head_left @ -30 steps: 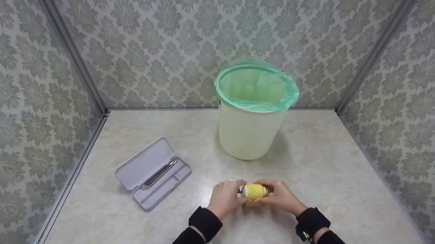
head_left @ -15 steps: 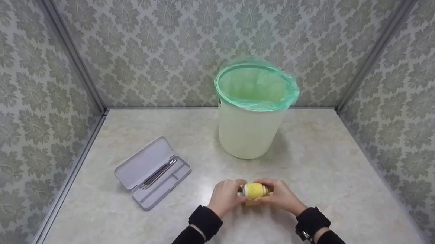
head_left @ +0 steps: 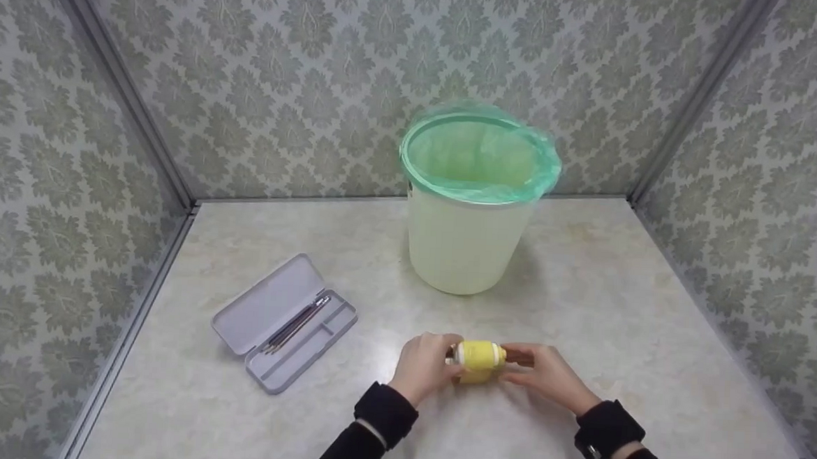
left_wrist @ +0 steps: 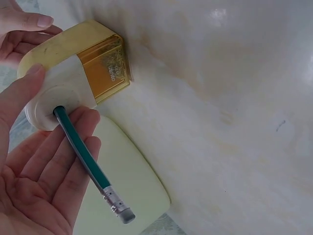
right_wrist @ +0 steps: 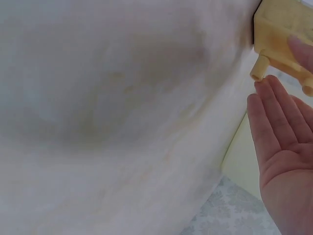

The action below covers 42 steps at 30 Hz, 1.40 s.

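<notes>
A yellow and white crank pencil sharpener (head_left: 479,358) sits on the table before the person. The left hand (head_left: 422,363) grips its white front, thumb on one side and fingers on the other. From the hole in that front sticks a green pencil (left_wrist: 82,149) with a grey eraser, lying across the left fingers. Shavings show in the sharpener's amber drawer (left_wrist: 105,67). At the opposite end, the right hand (head_left: 553,377) has its fingers extended beside the yellow crank (right_wrist: 260,66). Whether its fingertips or thumb touch the sharpener, I cannot tell.
Behind the hands stands a pale bin (head_left: 460,246) with a green bag over its rim. To the left lies an opened grey pencil case (head_left: 275,306) with several pencils (head_left: 296,325) inside. Patterned panels (head_left: 346,93) border the table.
The right hand has shifted rightward from the sharpener's end, uncovering more of it, and its fingers have spread from their grip. The left hand keeps its hold. The head view has tilted slightly.
</notes>
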Each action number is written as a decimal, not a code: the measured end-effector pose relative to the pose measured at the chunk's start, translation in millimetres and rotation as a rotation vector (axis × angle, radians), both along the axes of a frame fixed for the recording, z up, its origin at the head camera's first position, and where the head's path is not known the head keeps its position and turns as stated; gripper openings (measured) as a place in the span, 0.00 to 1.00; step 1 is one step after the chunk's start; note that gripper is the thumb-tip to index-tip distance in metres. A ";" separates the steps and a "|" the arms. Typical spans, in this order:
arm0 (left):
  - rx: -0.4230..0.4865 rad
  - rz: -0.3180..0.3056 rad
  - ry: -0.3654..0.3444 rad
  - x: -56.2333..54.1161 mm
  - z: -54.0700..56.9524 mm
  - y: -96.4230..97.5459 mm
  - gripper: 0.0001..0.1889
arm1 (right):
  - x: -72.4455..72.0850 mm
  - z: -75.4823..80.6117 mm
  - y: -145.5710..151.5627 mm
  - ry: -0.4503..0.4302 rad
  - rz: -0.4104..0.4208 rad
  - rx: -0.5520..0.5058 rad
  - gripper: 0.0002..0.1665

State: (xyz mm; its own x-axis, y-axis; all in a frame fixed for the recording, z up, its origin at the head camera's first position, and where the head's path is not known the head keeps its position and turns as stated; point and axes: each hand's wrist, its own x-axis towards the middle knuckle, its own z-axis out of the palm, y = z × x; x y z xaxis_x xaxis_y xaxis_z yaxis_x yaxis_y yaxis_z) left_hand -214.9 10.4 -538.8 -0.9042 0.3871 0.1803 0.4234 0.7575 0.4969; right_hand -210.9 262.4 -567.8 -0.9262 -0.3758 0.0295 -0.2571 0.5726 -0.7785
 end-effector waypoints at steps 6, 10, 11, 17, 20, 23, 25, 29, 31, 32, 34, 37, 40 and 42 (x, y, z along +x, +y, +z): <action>0.006 -0.001 -0.012 -0.8 1.3 -0.5 0.16 | 1.2 -5.3 -1.5 0.157 -0.018 0.159 0.16; 0.004 -0.004 -0.005 -1.6 1.6 1.1 0.15 | 0.7 -9.0 -5.7 0.240 -0.023 0.234 0.08; 0.003 -0.004 -0.004 -1.7 2.0 1.5 0.15 | 0.8 -9.6 -6.6 0.255 -0.027 0.243 0.07; 0.003 0.007 0.007 -1.6 3.0 3.4 0.16 | 1.2 -14.1 -9.5 0.302 -0.064 0.263 0.04; 0.008 0.014 0.008 -1.3 3.0 4.9 0.16 | 1.3 -15.4 -9.7 0.309 -0.075 0.268 0.04; 0.020 0.018 0.000 -1.0 2.9 6.5 0.15 | 1.0 -15.6 -9.1 0.314 -0.076 0.264 0.03; 0.026 0.012 0.003 -1.2 2.4 6.7 0.15 | 0.9 -15.6 -8.6 0.309 -0.078 0.258 0.03; -0.034 -0.031 0.092 -1.2 -1.4 3.3 0.16 | 1.2 -16.7 -7.6 0.300 -0.073 0.252 0.03; -0.090 -0.060 0.156 -1.1 -4.3 0.3 0.16 | 2.0 -17.6 -7.7 0.284 -0.068 0.250 0.03; -0.120 -0.072 0.188 -0.9 -6.0 -1.1 0.16 | 2.3 -17.8 -8.1 0.277 -0.064 0.247 0.04; -0.176 -0.088 0.233 -0.8 -8.2 -3.2 0.17 | 2.7 -18.6 -8.9 0.267 -0.054 0.246 0.04; -0.220 -0.106 0.251 -1.0 -10.1 -4.0 0.17 | 2.7 -18.7 -9.7 0.269 -0.047 0.242 0.04; -0.245 -0.118 0.237 -0.7 -10.9 -3.9 0.19 | 2.3 -17.9 -9.8 0.281 -0.041 0.241 0.04; -0.259 -0.122 0.231 0.0 -11.7 -4.3 0.21 | 2.3 -16.6 -9.7 0.290 -0.036 0.239 0.04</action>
